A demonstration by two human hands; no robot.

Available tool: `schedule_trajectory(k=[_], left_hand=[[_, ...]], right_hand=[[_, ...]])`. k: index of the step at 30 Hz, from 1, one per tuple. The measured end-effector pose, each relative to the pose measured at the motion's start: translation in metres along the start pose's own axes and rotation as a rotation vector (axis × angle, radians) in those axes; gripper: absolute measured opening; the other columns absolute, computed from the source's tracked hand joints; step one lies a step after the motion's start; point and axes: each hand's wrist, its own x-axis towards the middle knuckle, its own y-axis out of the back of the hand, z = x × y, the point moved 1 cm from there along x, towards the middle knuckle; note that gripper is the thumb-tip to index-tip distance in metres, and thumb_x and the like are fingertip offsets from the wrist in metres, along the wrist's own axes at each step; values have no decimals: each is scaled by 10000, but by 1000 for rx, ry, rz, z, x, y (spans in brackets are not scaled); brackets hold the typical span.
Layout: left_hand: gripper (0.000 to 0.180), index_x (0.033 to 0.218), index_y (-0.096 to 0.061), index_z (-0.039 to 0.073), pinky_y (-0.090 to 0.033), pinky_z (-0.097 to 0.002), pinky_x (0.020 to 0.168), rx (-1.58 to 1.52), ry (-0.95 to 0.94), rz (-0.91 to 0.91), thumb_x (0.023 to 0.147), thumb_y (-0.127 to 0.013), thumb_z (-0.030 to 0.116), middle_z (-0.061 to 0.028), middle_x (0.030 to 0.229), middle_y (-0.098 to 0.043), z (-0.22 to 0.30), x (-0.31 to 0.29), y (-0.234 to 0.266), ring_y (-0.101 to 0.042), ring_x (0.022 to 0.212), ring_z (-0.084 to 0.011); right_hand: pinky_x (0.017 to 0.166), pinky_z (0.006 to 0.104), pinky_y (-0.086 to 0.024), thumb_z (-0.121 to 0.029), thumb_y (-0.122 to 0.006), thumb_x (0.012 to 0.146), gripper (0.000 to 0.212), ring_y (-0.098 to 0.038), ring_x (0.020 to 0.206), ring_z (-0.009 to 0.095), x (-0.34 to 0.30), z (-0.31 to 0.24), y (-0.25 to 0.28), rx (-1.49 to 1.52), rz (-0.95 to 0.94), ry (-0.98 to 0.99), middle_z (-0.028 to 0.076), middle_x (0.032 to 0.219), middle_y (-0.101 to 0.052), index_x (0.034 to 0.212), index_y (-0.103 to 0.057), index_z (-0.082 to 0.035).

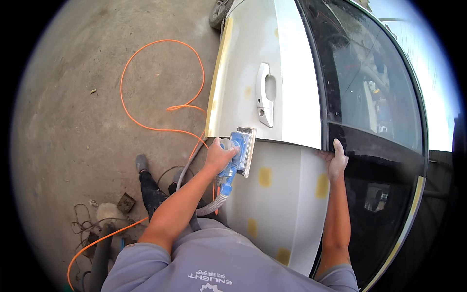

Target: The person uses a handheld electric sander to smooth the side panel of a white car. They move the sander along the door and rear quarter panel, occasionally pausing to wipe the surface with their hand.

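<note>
My left hand point(221, 156) is wrapped around a blue power sander point(234, 155) with a flat rectangular pad. The pad's upper end lies by the rear edge of the pale grey and white car door point(245, 92); whether it touches is hard to tell. A grey ribbed hose point(211, 205) runs from the sander's lower end. At the same door edge, beside the window frame, my dusty right hand point(336, 160) grips with its thumb up and its fingers partly hidden behind the edge. A silver door handle point(265, 95) sits above the sander.
An orange air hose point(127, 109) loops across the concrete floor point(82, 141) at left. The adjoining grey car panel point(287, 194) bears several yellowish patches. Dark window glass point(379, 82) lies at right. Cables and a small dark block point(126, 203) are on the floor at lower left.
</note>
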Motion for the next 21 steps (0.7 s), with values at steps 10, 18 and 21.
schedule_trajectory(k=[10, 18, 21], left_hand=[[626, 1138, -560, 14, -564, -461, 848, 280, -150, -51, 743, -904, 357, -234, 998, -722, 82, -101, 18, -720, 920, -393], [677, 1204, -541, 40, -569, -486, 852, 304, -27, 149, 733, -914, 350, -222, 1037, -733, 56, -88, 134, -731, 963, -407], [619, 1193, -532, 36, -560, -407, 843, 306, -197, 126, 769, -908, 286, -165, 1007, -699, 85, -82, 164, -699, 921, -270]], right_hand=[[727, 403, -643, -404, -562, 1108, 418, -572, 623, 142, -59, 11, -12, 41, -83, -153, -6, 737, -518, 882, -632, -60], [622, 363, -471, -238, -739, 976, 352, -594, 719, 168, -254, 88, -225, -565, -463, -42, 161, 796, -597, 1150, -622, 44], [855, 417, -564, -229, -752, 943, 632, -701, 917, 311, -257, 83, -306, -386, -395, 107, 247, 1044, -651, 1413, -487, 100]])
